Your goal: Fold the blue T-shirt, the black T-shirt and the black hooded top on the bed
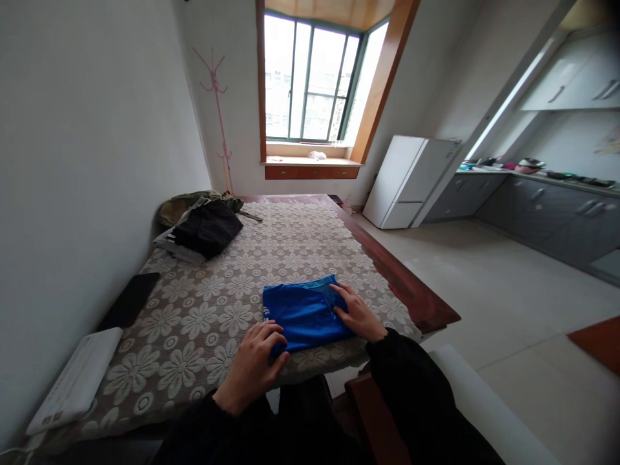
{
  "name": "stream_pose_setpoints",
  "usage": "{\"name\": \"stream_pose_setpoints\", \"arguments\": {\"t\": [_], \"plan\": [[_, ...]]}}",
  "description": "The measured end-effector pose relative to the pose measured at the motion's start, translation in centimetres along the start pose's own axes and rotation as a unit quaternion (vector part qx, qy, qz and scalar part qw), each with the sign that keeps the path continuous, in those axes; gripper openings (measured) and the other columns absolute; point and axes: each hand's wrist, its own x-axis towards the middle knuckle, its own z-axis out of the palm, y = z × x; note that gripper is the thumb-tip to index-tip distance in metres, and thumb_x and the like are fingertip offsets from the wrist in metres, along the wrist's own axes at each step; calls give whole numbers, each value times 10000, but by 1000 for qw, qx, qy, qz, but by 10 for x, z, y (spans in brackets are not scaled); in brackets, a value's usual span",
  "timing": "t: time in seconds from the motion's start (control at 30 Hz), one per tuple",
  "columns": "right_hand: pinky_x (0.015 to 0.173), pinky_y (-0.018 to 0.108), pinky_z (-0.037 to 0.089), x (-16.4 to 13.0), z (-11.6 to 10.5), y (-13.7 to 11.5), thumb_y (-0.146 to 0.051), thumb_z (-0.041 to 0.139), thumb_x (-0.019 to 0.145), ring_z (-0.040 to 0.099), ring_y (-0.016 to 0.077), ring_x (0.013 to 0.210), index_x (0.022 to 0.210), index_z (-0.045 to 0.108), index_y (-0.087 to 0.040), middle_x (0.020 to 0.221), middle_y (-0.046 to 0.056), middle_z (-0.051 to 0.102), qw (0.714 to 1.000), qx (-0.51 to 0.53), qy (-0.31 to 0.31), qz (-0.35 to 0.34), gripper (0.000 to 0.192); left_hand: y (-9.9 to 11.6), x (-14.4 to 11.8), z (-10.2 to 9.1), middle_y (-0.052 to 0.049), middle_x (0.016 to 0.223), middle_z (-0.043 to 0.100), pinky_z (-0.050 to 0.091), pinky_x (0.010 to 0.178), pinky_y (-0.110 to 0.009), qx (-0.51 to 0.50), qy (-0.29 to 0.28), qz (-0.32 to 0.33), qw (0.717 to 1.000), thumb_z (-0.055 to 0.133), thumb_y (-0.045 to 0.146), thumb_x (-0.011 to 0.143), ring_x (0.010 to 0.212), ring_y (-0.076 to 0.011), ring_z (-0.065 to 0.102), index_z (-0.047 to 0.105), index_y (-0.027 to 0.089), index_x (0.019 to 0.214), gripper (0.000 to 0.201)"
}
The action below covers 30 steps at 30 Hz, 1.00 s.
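A blue garment (pixel 303 316), folded into a flat rectangle, lies near the front edge of the cloth-covered table. It has a lighter blue band along the far side and small white marks at its left edge. My left hand (pixel 259 358) rests against its near left corner, fingers bent and the thumb apart from them. On the right part of the garment lies my right hand (pixel 357 312), its fingers spread over the fabric and the thumb apart. Neither hand lifts the fabric.
A flower-patterned tablecloth (pixel 184 323) covers the table. Along the left wall sit a pile of dark clothes (pixel 208 226), a black flat object (pixel 130 300) and a white box-like object (pixel 77 378). A pink coat stand (pixel 220 123) and white fridge (pixel 407 181) stand beyond.
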Motion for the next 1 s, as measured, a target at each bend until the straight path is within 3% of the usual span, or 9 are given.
{"name": "stream_pose_setpoints", "arguments": {"t": [0.13,0.27,0.37,0.47,0.87,1.0], "plan": [[1197,510,338,-2,8,-30,-122,480,881,357,304,1478,1508,483,-218,1647,86,356,986,-155,52,-38,635,11,18,1,-41,1188,721,407,1177,-484,11,10,-3,1000,516,295,1006,1234,-228,609,707,247,1028,199],[1227,484,280,3,31,-57,-197,436,965,290,275,1523,1532,467,-258,1656,20,353,972,-204,-10,-120,571,11,48,25,-71,1463,597,322,1236,-504,74,21,-6,997,408,261,1040,1424,-239,467,598,214,1368,382],[1233,523,240,3,48,-59,-284,394,1017,270,289,1536,1572,405,-259,1660,25,339,967,-230,-39,-104,556,1,61,47,-114,1612,426,290,1238,-567,145,9,-29,989,420,297,1026,1521,-309,314,459,147,1517,515],[1231,537,225,1,57,-53,-345,381,1032,267,303,1538,1599,347,-258,1664,41,318,963,-250,-51,-82,575,-11,62,59,-97,1645,365,263,1243,-591,183,-6,-27,983,414,397,1030,1539,-329,265,424,160,1549,571],[1251,514,165,3,51,-51,-435,326,1046,205,281,1561,1604,322,-315,1682,-14,262,973,-205,-92,-46,571,-18,47,48,-39,1653,354,295,1233,-569,202,-1,1,979,362,511,1045,1522,-308,312,388,237,1573,595],[1243,588,131,3,46,-44,-558,319,1032,186,313,1564,1603,319,-329,1681,0,267,976,-199,-84,15,615,-28,40,45,-22,1648,364,299,1238,-545,206,10,-7,978,356,495,1051,1523,-287,315,326,267,1597,592]]}}
